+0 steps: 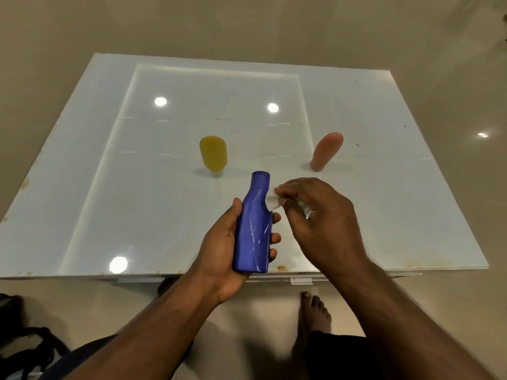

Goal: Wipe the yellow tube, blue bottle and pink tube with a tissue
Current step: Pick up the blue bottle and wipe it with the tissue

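Observation:
My left hand [219,250] grips the blue bottle [253,226] around its lower body and holds it above the near edge of the table, neck pointing away from me. My right hand [315,218] pinches a small white tissue [274,202] and presses it against the bottle's right shoulder, just below the neck. The yellow tube [213,157] stands on its cap on the table behind the bottle. The pink tube [326,154] stands on its cap to the right of it, leaning slightly.
A glossy white table [109,187] with ceiling-light reflections fills the middle of the view. Its near edge runs just under my hands. A bare foot [315,311] stands on the beige floor below. A dark strap or bag [27,344] lies at the lower left.

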Available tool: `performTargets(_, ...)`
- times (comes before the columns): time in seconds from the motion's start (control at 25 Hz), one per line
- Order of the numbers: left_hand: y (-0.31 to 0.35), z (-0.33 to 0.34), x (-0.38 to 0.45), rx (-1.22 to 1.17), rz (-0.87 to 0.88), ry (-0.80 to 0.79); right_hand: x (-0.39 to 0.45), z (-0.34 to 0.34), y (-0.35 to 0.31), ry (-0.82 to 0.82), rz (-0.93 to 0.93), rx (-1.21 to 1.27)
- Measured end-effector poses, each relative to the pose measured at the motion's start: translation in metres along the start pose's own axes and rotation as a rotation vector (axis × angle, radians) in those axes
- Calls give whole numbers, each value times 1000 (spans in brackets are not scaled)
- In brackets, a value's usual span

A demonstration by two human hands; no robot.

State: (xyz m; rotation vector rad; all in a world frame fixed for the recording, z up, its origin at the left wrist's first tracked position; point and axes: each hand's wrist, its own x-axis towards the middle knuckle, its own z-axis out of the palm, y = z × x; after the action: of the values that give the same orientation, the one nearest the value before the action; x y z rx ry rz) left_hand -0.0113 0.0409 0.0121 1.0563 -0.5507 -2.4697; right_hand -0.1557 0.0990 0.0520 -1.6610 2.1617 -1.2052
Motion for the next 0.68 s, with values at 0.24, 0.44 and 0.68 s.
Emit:
performTargets(0.24,1,2,-2,14,6,9,2,2,2,-72,103,-11)
performTargets(0.44,2,1,-2,-3,16,1,1,-1,-1,-61,124,-47)
performTargets(0.68,-4,0,1,-2,35,46,-2,7,-11,-104,74,67)
